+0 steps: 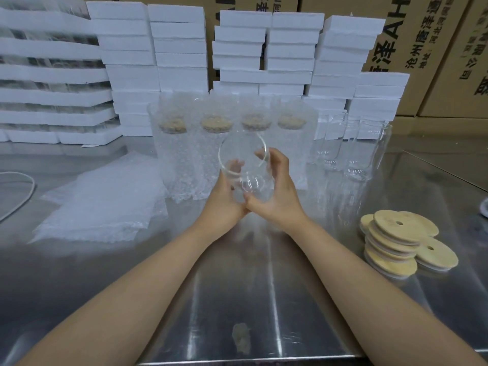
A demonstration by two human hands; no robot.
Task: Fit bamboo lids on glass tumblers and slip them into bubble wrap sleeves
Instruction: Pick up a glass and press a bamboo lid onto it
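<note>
A clear glass tumbler [247,165] is held above the steel table, tilted with its open mouth toward me and no lid on it. My left hand [224,196] cups its left side and base. My right hand [274,191] grips the right side, fingers over the rim. A pile of round bamboo lids [404,241] lies at the right. Several lidded tumblers in bubble wrap sleeves [216,151] stand in a row behind my hands. A stack of flat bubble wrap sleeves [105,204] lies at the left.
Bare glass tumblers [353,149] stand at the back right. Stacks of white foam boxes [182,48] and brown cartons [422,48] line the back. A white cord [23,194] curves at the left edge. The steel table [237,299] reaches to the front edge.
</note>
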